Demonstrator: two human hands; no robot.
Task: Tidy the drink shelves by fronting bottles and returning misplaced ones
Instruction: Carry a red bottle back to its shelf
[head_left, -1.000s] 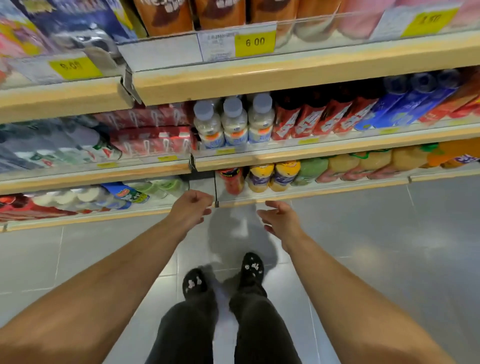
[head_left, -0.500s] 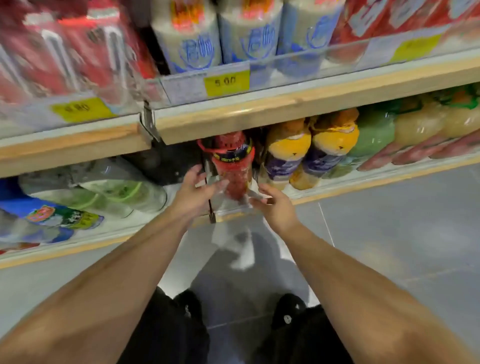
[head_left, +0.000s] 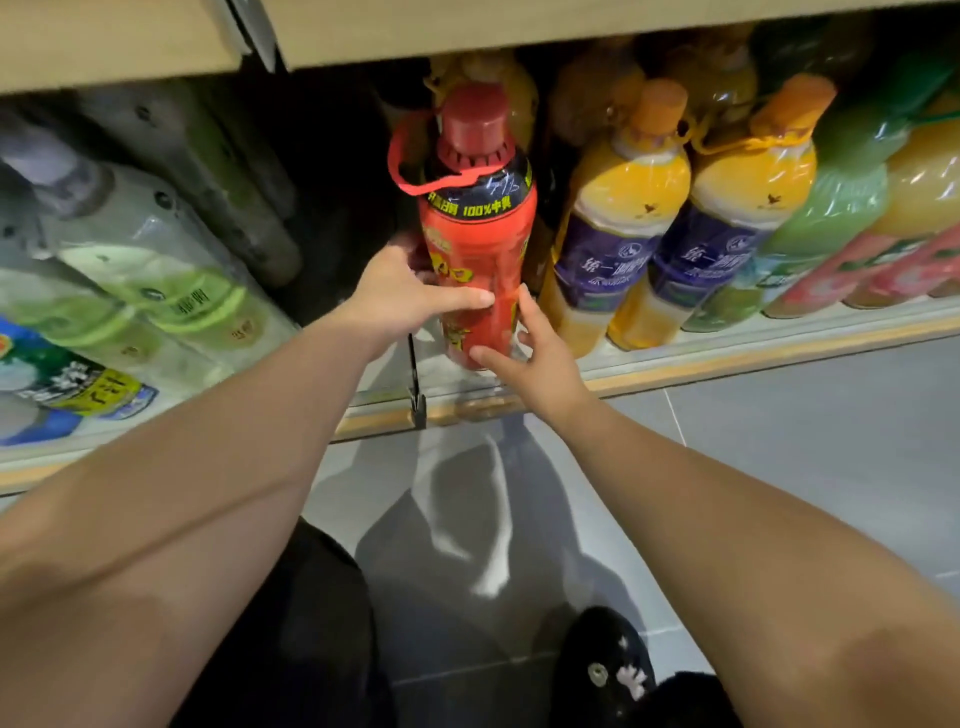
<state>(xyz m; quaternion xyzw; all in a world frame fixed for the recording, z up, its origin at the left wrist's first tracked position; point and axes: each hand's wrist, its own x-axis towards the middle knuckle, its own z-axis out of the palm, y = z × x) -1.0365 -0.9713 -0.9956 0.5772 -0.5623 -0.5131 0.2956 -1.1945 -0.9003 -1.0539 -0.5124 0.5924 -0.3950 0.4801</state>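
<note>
Grey tile floor (head_left: 779, 467); low, seemingly wood-edged shelf (head_left: 753, 359)

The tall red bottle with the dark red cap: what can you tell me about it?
The tall red plastic bottle is roughly upright at the front of the bottom shelf, beside a purple-labelled yellow juice bottle. It has a dark red ribbed cap, a red carry loop, a black band with yellow print and a glossy red wrapper. The left hand grips its left side; the right hand holds its lower right.
</note>
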